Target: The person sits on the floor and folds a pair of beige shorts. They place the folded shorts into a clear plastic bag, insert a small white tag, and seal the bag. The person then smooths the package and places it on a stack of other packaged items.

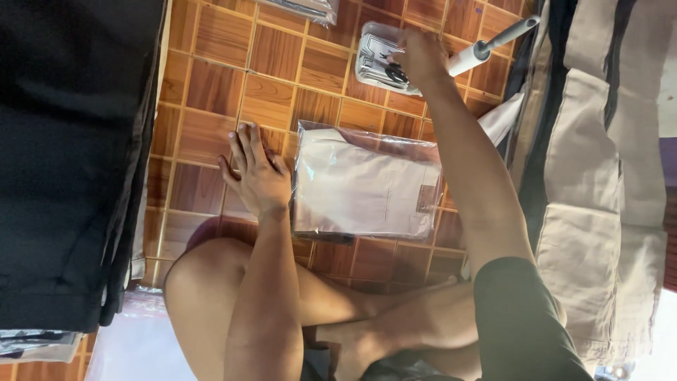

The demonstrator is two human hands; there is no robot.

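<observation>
My left hand [255, 173] lies flat, fingers apart, beside the bagged shirt [363, 185] on the floor, while my right hand [421, 53] pinches something in the clear tray [374, 42], which could tip.

The person's arms are bare from the shoulder side down to the wrists, with no sleeves reaching the forearms. The left hand [257, 173] has no glove, ring or watch that can be seen, and its nails are short and plain. The right hand [421, 56] is likewise uncovered, with nothing on the wrist. The legs are bare at the knee and shin, and the feet are unshod. Dark shorts [522, 321] of plain fabric cover one thigh.
</observation>
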